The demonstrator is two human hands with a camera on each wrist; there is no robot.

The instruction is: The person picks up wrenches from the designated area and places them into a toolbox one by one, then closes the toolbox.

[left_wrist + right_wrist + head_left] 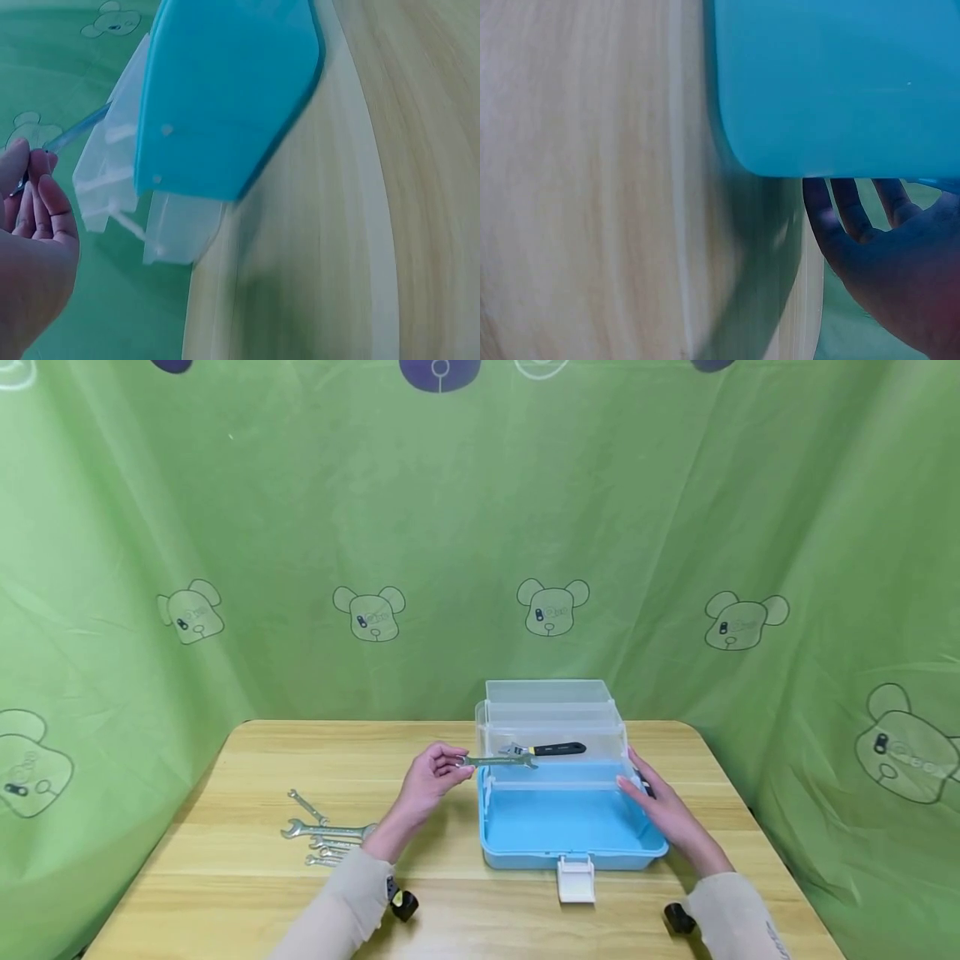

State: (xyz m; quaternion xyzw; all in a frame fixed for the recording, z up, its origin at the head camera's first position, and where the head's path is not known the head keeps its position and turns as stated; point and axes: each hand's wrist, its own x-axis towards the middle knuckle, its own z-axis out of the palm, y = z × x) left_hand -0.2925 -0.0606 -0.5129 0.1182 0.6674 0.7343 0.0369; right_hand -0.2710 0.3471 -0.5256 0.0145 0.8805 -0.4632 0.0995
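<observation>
My left hand [429, 781] pinches an open-end wrench [498, 761] by its left end, between thumb and fingers. The wrench lies level, close over the clear trays [555, 717] of a blue toolbox [573, 858]. An adjustable wrench [558, 749] with a black handle rests in one tray, just behind it. My right hand [667, 806] holds the toolbox's right side, thumb at the tray's edge and fingers along the outside. In the right wrist view, the blue wall [840, 90] hides the fingertips of that hand. In the left wrist view, the held wrench [79, 129] points toward the trays.
Several loose silver wrenches [330, 831] lie on the wooden table [262, 902], left of the left forearm. The toolbox stands with its trays raised at the back and its white latch [576, 881] hanging in front. A green curtain [450, 527] surrounds the table.
</observation>
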